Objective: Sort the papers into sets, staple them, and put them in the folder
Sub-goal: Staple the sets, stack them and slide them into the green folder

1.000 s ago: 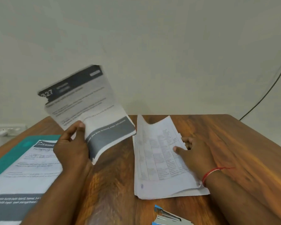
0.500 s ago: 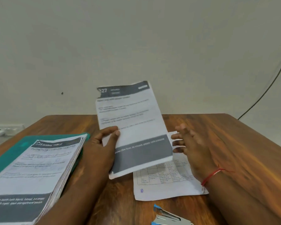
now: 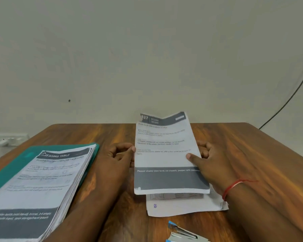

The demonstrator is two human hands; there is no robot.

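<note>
A printed sheet [image 3: 166, 159] with a dark header and a grey band sits over the small paper pile [image 3: 185, 205] at the table's middle. My left hand [image 3: 117, 158] pinches its left edge. My right hand [image 3: 210, 159] grips its right edge, thumb on top. The sheet's far end bends upward. A thick stack of papers [image 3: 40, 182] headed "DRESSING TABLE" lies at the left on a green folder [image 3: 33, 151]. A blue and silver stapler [image 3: 180, 233] lies at the near edge, partly cut off.
The wooden table [image 3: 252, 154] stands against a pale wall. A black cable [image 3: 287, 100] hangs down the wall at the right. A white plug and socket strip [image 3: 5, 140] sit beyond the table's left edge.
The sheet travelled from the left stack to the right and came down over the middle pile. My right hand left the pile and took the sheet's right edge.
</note>
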